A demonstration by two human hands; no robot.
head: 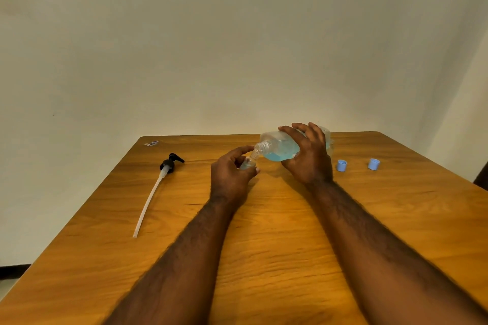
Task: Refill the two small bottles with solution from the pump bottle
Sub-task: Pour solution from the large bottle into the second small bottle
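My right hand grips the clear pump bottle, which holds blue solution and is tipped on its side with its open threaded neck pointing left and down. The neck meets the mouth of a small clear bottle that my left hand holds just above the wooden table. My fingers hide most of the small bottle. I see only one small bottle. The black pump head with its long white tube lies on the table to the left.
Two light blue caps lie on the table to the right of my right hand. A small wrapper or label sits at the far left corner. A plain wall stands behind the table.
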